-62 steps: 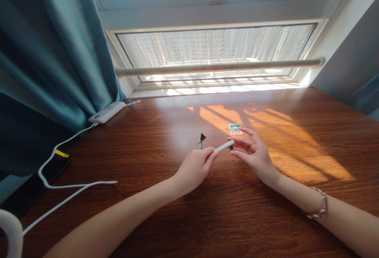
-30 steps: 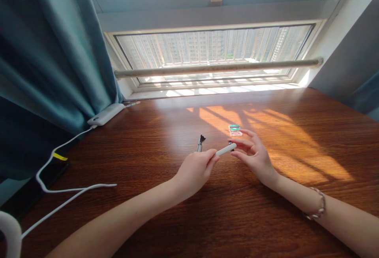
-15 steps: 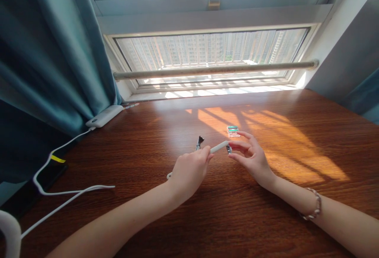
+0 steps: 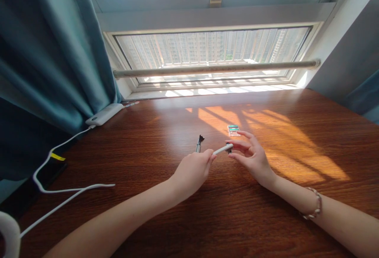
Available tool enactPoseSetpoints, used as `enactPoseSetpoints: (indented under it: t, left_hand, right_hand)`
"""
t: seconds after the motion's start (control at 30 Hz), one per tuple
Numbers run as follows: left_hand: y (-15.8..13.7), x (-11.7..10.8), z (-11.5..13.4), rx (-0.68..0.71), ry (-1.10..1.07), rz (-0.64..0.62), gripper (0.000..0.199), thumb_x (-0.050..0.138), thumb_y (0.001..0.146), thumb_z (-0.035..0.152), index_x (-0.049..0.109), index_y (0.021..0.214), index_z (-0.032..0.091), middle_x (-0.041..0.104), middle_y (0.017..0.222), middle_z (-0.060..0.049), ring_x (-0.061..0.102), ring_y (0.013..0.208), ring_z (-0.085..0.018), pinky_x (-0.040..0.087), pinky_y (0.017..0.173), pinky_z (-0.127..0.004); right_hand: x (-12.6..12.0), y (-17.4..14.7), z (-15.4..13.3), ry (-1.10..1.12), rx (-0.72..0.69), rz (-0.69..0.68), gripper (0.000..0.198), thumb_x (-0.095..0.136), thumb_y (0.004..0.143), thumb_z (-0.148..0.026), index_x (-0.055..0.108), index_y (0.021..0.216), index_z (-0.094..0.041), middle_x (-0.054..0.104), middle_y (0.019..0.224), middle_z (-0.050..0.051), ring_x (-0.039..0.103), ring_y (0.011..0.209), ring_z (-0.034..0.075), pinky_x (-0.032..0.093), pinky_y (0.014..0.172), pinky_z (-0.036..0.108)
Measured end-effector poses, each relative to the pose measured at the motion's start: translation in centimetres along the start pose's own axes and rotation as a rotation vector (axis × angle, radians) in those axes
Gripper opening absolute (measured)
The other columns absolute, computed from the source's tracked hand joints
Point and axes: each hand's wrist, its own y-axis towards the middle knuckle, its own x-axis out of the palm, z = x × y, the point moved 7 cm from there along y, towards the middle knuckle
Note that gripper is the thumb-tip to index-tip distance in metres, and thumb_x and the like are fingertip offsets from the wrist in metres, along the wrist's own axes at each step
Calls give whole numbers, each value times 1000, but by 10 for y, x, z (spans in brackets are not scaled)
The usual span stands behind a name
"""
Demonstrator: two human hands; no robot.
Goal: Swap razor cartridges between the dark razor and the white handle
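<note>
My left hand [image 4: 191,173] is closed around a slim white razor handle [image 4: 221,149], whose front end points to the right. In my right hand [image 4: 253,159], the thumb and fingers pinch a small dark razor cartridge [image 4: 229,151] by its ends. The tip of the handle lies across the middle of the cartridge; whether the two are joined I cannot tell. Just beyond my right fingertips is a clear plastic case [image 4: 233,130] with green-striped cartridges. Behind my left hand lies a grey-stemmed object with a black head [image 4: 200,138], partly hidden by that hand.
The brown wooden table [image 4: 154,210] reaches to the window sill. At the back left, a white power bank [image 4: 105,115] with a white cable [image 4: 44,167] lies by the blue curtain [image 4: 59,44]. A white curved object [image 4: 10,226] stands at the lower left edge.
The white handle's tip has shifted slightly right and down, from the cartridge's top edge to across its middle. The handle's rear end is now hidden. My right hand has barely moved.
</note>
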Motion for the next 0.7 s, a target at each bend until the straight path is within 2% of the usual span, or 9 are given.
enactPoseSetpoints:
  t: [0.23,0.53,0.7]
  left_hand:
    - [3,-6,-11,-130,25,-31,39,21,90,38,55,98,20,66,76,-8,62,69,-20,40,62,-26]
    - [6,-4,-16,-154,-19,-30,34,24,90,34,54,94,18,64,74,-9,61,67,-20,40,62,-27]
    - [7,2,-15,-109,-172,-22,30,23,90,33,49,94,19,60,62,-4,55,54,-16,36,53,-24]
  right_hand:
    - [-1,-1,0,7,25,15,63,73,62,-20,38,115,-24,66,98,6,62,90,20,47,88,41]
    - [-3,7,1,52,13,30,56,71,65,-21,39,111,-24,65,97,5,61,90,18,46,88,38]
    - [-5,10,6,51,0,43,58,73,62,-22,40,109,-25,62,95,4,60,91,18,46,87,38]
